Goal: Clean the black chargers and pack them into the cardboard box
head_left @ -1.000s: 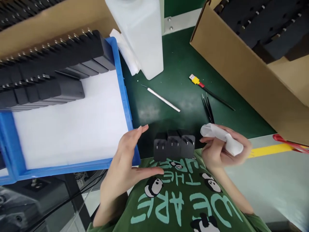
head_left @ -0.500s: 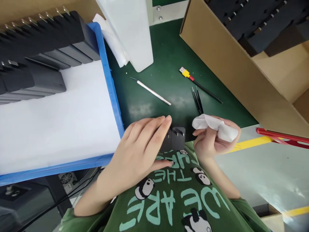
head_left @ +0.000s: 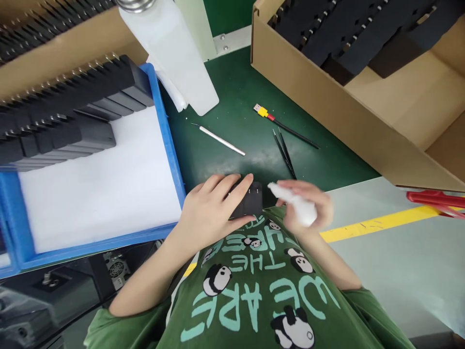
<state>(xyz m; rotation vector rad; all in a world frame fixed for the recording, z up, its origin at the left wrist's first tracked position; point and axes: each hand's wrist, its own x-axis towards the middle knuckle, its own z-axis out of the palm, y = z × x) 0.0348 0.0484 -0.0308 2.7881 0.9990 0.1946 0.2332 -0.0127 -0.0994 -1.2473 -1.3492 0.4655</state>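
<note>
The green shirt (head_left: 261, 300) at 6 o'clock carries pale mint block letters, seen upside down: "WE ARE", then "THE" above it, with a further line partly hidden under the hands; small black-and-white panda figures sit among the words.

The left hand (head_left: 212, 211) lies palm down over a group of black plug adapters (head_left: 252, 203) at the near edge of the dark green mat (head_left: 236, 87), fingers curled over their tops and gripping them; only the rightmost adapter shows, a matte boxy block with metal prongs on its face. How many lie under the palm cannot be told. The right hand (head_left: 308, 206), at 3 o'clock of the adapters and just beside them, is closed around a crumpled white cloth (head_left: 296, 203); the hand is blurred.

On the mat at 12 o'clock of the hands lie a thin metal pick (head_left: 220, 140), black tweezers (head_left: 285, 155) and a black cable with a yellow USB plug (head_left: 267, 114). At 10 o'clock a blue plastic bin (head_left: 169, 140) lined with a white sheet holds rows of black adapters. A white plastic bottle (head_left: 174, 53) stands at 11 o'clock. At 1 o'clock an open cardboard box (head_left: 327, 106) holds more black parts. A yellow stripe (head_left: 378, 224) crosses the grey surface at 3 o'clock, near a red tool (head_left: 436, 198).
</note>
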